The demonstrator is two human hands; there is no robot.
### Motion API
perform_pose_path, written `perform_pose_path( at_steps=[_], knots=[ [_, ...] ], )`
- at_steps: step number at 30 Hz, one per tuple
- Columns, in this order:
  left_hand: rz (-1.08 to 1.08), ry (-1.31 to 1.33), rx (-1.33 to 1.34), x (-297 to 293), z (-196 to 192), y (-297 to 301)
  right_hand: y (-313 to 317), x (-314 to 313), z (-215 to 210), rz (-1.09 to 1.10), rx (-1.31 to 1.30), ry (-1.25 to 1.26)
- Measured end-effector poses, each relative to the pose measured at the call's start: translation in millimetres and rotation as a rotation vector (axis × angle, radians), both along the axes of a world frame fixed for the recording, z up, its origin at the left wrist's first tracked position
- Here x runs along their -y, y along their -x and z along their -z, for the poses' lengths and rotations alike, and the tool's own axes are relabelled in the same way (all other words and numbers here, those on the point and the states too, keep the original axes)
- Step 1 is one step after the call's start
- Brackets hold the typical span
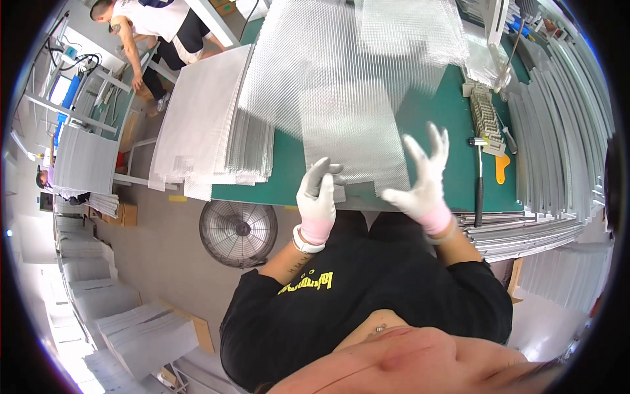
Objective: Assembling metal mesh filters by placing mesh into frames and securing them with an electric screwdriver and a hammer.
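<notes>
While my left hand (317,200) pinches the near edge of a sheet of metal mesh (351,125) just below the middle of the frame, its gloved fingers are curled closed over that edge. My right hand (423,180) sits a little to the right of centre with its fingers spread wide and open, gripping nothing; only the thumb side comes close to the sheet's lower right corner, and I cannot tell whether it touches. Both hands wear white gloves with pink cuffs, and a white band circles my left wrist.

The mesh sheet lies flat on the green table (289,174), running from my hands up toward the top centre, where more mesh sheets (400,26) overlap it. To the left of it, in the upper left-centre, a stack of mesh sheets (210,131) hangs over the table's near edge. At the right, a hammer (479,177) lies on the table beside a yellow tool (502,167), with long metal strips (564,111) curving down the right edge. Below the table, left of centre, a round fan (238,231) stands on the floor. Another person (154,26) bends over in the upper left.
</notes>
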State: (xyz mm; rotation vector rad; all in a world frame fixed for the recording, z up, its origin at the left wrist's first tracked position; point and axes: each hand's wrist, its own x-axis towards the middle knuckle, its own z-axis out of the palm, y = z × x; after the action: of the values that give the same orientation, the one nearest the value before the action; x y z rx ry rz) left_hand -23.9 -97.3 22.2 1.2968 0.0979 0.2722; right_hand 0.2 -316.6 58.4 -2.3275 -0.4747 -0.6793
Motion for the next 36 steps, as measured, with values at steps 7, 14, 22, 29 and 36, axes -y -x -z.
perform_pose_path(
  at_steps=[7,14,22,29,36],
  knots=[
    [0.346,0.700,-0.121,-6.7,43.8,-19.9,5.7,6.4,8.7,-0.247,-0.298,-0.308],
    [0.161,0.768,-0.376,-3.5,62.5,-60.7,-78.8,39.5,51.1,0.275,-0.043,-0.451],
    [0.185,0.834,-0.308,-2.5,75.9,-57.2,-157.3,60.1,36.3,-0.101,-0.625,-0.547],
    [0.192,0.813,-0.274,-0.8,79.5,-57.7,-175.9,26.0,-13.9,-0.484,-1.088,-0.984],
    [0.197,0.832,-0.252,-2.4,84.8,-57.0,-159.9,-26.3,-85.3,-0.667,-0.469,-0.704]
  ],
)
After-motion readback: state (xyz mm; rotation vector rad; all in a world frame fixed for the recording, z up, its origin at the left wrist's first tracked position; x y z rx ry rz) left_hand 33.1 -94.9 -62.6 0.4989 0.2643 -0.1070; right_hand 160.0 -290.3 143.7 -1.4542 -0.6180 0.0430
